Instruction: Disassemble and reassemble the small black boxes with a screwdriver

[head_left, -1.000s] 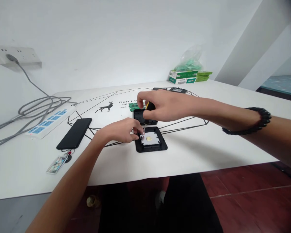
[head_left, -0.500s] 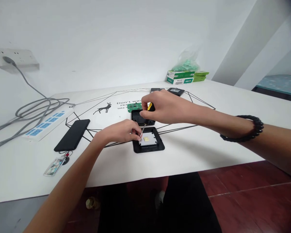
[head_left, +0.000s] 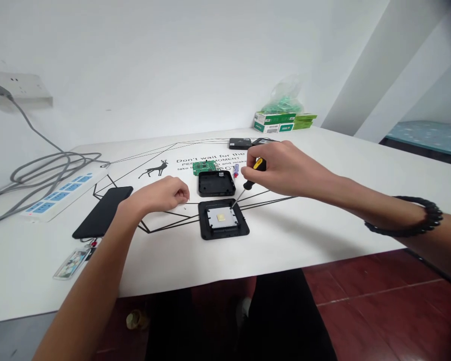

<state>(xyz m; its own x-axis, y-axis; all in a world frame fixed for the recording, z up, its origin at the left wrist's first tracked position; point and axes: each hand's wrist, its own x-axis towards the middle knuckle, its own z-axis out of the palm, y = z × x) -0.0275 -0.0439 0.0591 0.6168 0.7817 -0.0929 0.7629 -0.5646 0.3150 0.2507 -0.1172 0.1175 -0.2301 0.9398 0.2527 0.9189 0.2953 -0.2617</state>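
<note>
**A:** What is in my right hand?
**B:** Your right hand point(head_left: 276, 163) grips a black-and-yellow screwdriver point(head_left: 249, 185), shaft slanting down to the left, its tip at the far right corner of the white plate point(head_left: 230, 215). Whether it bites on a screw there is too small to tell.

**A:** And my left?
**B:** Your left hand point(head_left: 165, 194) is loosely curled over the table, left of the black housing point(head_left: 225, 233) and apart from it. You hide your fingertips, so I cannot tell if they pinch anything. A tiny speck point(head_left: 185, 208) lies just beside them, too small to identify.

**A:** How far along does it look?
**B:** The white plate sits inside the housing, right in front of you, a yellowish pad point(head_left: 221, 217) on it. The black cover point(head_left: 216, 184) lies separate just beyond, so I'd judge the opening done. The green circuit board point(head_left: 204, 167) is out, behind that cover. The plate seems the part left in place; you can't read from here how many fasteners hold it.

**A:** Farther out?
**B:** A purple-handled screwdriver point(head_left: 235, 171) lies right of the cover.
</note>
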